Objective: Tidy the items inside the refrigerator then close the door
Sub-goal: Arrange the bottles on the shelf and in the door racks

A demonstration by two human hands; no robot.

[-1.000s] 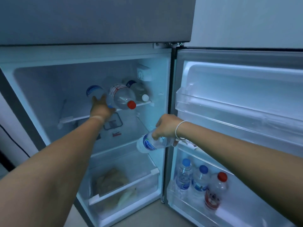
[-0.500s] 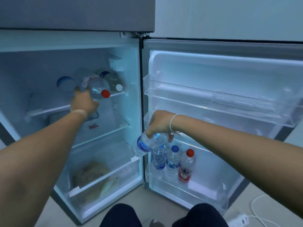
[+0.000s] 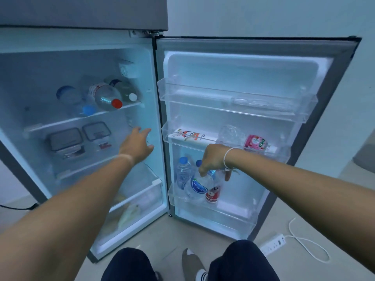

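The refrigerator stands open, its door (image 3: 253,63) swung right. My right hand (image 3: 213,159) grips a blue-labelled water bottle (image 3: 197,187) by the neck, tilted over the bottom door bin (image 3: 213,209), beside a blue-capped bottle (image 3: 183,173) and a red-labelled bottle (image 3: 212,194). My left hand (image 3: 138,145) hovers open in front of the middle shelf, holding nothing. On the top shelf (image 3: 60,122) lie three bottles on their sides: a blue-capped one (image 3: 71,98), a red-capped one (image 3: 105,96) and a white-capped one (image 3: 127,92).
Two lidded containers (image 3: 65,140) (image 3: 96,131) sit on the middle shelf. The crisper drawer (image 3: 140,199) holds vegetables. The middle door bin (image 3: 223,147) holds a carton, a clear bottle and a pink pouch (image 3: 256,142). A power strip (image 3: 273,243) with cable lies on the floor right.
My left hand let go of the bottles on the top shelf and dropped to the middle shelf, open. My right hand carried the water bottle right and down into the bottom door bin.
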